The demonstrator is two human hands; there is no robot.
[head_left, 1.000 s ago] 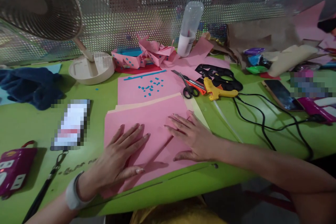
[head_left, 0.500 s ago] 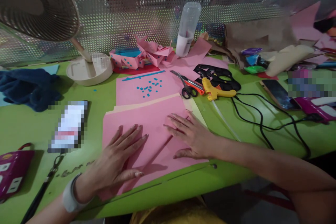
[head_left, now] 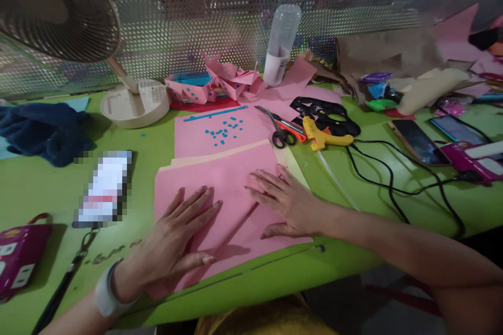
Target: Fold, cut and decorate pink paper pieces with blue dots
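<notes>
Pink paper (head_left: 236,183) lies in front of me at the table's near edge, with a slanting crease or edge running across it between my hands. My left hand (head_left: 178,235) rests flat on its left part, fingers stretched out. On the right part lies my right hand (head_left: 288,204), palm down and fingers spread. Cream paper (head_left: 220,154) shows from underneath. Beyond it, another pink sheet (head_left: 188,136) carries small blue paper squares (head_left: 223,131) and a thin blue strip (head_left: 216,113). Neither hand holds anything.
Scissors (head_left: 281,133), a cutter (head_left: 291,128) and a yellow glue gun (head_left: 324,136) with a black cord lie to the right. Folded pink paper pieces (head_left: 231,81) and a bottle (head_left: 281,47) stand behind. A fan (head_left: 133,104), blue cloth (head_left: 43,131) and phone (head_left: 104,188) are on the left.
</notes>
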